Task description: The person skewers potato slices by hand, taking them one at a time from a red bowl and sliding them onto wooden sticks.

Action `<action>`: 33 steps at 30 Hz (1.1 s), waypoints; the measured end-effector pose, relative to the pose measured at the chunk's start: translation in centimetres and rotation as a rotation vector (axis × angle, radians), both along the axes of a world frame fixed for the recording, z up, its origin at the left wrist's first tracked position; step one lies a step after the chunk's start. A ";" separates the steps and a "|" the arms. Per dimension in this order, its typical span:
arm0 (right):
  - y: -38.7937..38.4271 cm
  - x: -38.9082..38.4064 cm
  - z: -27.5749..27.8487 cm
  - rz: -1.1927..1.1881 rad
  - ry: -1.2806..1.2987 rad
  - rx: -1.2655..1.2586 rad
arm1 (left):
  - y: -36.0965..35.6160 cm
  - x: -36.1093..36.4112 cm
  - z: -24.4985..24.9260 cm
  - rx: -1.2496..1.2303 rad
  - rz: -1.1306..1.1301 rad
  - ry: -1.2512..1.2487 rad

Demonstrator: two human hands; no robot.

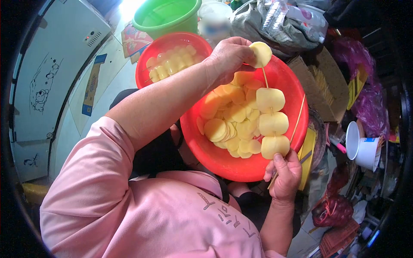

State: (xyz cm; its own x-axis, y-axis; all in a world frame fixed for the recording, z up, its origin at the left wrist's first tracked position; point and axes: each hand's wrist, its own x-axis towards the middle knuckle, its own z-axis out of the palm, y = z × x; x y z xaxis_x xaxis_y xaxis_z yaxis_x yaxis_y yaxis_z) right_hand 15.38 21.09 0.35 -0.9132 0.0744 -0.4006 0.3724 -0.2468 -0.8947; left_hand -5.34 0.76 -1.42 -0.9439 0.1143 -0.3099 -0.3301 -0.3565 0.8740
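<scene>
My left hand (232, 58) pinches a round pale-yellow slice (260, 54) at the upper tip of a thin wooden skewer (265, 78). Three more slices (274, 124) are threaded lower on this skewer, spaced apart. Around its lower end, my right hand (285, 174) is closed, thumb by the lowest slice. A second, bare stick (297, 119) slants through the right hand's grip. Below the hands sits a large red basin (211, 162) with many loose yellow slices (234, 114) inside.
A smaller red basin (144, 56) at the upper left holds filled skewers (172, 64). Behind it stands a green tub (165, 17). To the right are a cardboard box (320, 86) with sticks, a purple plastic bag (372, 103) and a white tub (368, 155).
</scene>
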 end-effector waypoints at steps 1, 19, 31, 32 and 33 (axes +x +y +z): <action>0.0 0.0 0.0 0.004 0.004 0.000 | 0.0 0.0 0.0 0.000 0.000 0.000; 0.0 0.0 -0.1 0.021 -0.009 0.063 | 0.6 1.0 -0.4 -0.221 -0.223 0.157; -0.3 0.1 0.0 0.064 0.002 0.121 | 0.5 0.7 0.0 -0.023 -0.044 -0.065; -0.3 0.1 0.0 0.064 0.002 0.120 | 0.5 0.7 0.1 -0.024 -0.043 -0.065; -0.2 0.1 -0.1 0.064 -0.004 0.104 | 0.4 0.7 0.3 -0.022 -0.069 -0.084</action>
State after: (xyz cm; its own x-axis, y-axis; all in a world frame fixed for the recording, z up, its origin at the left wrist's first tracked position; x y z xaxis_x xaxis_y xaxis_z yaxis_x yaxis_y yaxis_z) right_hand 15.48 20.86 0.30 -0.9157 0.0574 -0.3978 0.3884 -0.1283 -0.9125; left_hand -4.66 1.16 -1.10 -0.9045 0.1704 -0.3910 -0.4259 -0.3111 0.8496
